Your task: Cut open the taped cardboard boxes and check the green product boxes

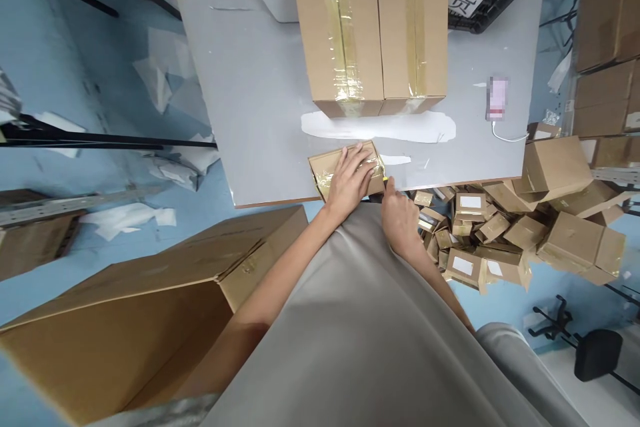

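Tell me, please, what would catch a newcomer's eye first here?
Two big taped cartons stand side by side at the far middle of the grey table. At its near edge, the left hand lies flat on a small taped box, the right hand just beside it. A heap of small boxes covers the floor to the right.

Small box [323,170] partly under left hand [351,180]
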`<state>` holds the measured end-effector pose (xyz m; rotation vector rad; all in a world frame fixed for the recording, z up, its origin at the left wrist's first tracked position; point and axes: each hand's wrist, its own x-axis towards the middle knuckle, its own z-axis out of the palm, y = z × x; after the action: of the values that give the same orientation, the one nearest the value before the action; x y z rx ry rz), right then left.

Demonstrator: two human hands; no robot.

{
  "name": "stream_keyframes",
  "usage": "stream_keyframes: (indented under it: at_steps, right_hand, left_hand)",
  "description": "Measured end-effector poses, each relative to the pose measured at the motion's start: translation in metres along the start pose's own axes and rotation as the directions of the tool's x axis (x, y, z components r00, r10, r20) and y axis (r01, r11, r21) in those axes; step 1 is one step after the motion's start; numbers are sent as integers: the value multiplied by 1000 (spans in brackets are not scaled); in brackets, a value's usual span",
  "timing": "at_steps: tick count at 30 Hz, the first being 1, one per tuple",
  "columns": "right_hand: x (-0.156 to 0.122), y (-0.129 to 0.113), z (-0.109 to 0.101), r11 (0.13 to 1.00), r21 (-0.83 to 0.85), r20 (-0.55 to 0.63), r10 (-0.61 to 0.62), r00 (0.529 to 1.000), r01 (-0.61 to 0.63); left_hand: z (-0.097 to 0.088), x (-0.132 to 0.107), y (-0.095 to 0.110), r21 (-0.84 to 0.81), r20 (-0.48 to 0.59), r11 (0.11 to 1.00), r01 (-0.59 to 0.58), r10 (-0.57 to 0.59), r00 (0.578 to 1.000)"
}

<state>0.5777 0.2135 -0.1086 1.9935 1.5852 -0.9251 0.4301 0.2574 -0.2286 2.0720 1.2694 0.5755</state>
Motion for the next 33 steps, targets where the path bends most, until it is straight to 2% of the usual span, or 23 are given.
stream_keyframes:
  at_steps: [3, 7, 9, 11, 13, 15, 17, 19, 21, 23, 25, 27, 28, 30, 31, 33]
  right_hand:
    - [-6, 4, 3, 1000, -14, 24, 21, 999, -21]
    - [-27, 10, -4, 1000, -1, 33, 13, 999, -13]
    - [-33, 16, -8, 1000, 23, -18, 5, 1000, -5]
    - [-23, 26, -6, 998, 58, -126, 9, 992, -2]
    - [10, 41, 4, 994, 106, -253, 29, 967, -2]
    - [61, 60, 23, 985, 168, -340, 105, 934, -50]
    - [115, 82, 44, 967, 219, -347, 204, 915, -132]
    - [159, 102, 63, 951, 250, -282, 252, 926, -183]
    - [184, 116, 75, 940, 267, -243, 279, 929, -212]
    - [188, 123, 78, 933, 293, -270, 291, 918, -210]
    - [178, 120, 73, 931, 350, -346, 229, 910, -102]
    - [160, 111, 64, 892, 432, -418, 67, 906, 133]
    - [150, 104, 59, 842, 466, -446, -42, 894, 272]
    - [132, 89, 49, 722, 488, -481, -247, 841, 491]
    - [126, 82, 44, 684, 475, -481, -325, 814, 554]
    - [118, 72, 35, 675, 428, -447, -420, 790, 601]
  left_hand:
    - [-1, 0, 2, -24, 4, 1000, 7, -7, 1000]
    - [-4, 2, 2, -27, 16, 999, 29, -28, 999]
    - [-5, 3, 2, -29, 12, 999, 34, -33, 999]
    - [-5, 4, 3, -39, 8, 999, 34, -34, 999]
    - [-4, 5, 4, -45, 3, 999, 30, -30, 1000]
    - [-4, 6, 6, -49, -12, 999, 19, -19, 1000]
    - [-9, 5, 7, -71, -44, 997, 11, -14, 999]
    - [-20, 1, 5, -89, -110, 995, 34, -44, 993]
    - [-33, -10, -2, -78, -209, 992, 97, -112, 972]
    - [-47, -27, -14, -56, -311, 980, 191, -199, 930]
    - [-55, -47, -29, -60, -370, 952, 300, -301, 879]
    - [-57, -65, -42, -103, -360, 907, 409, -417, 835]
    - [-55, -72, -46, -132, -336, 883, 450, -467, 818]
    - [-51, -81, -50, -187, -279, 850, 493, -527, 803]
    - [-49, -83, -49, -205, -260, 842, 500, -539, 801]
    - [-45, -81, -46, -220, -245, 838, 499, -542, 804]
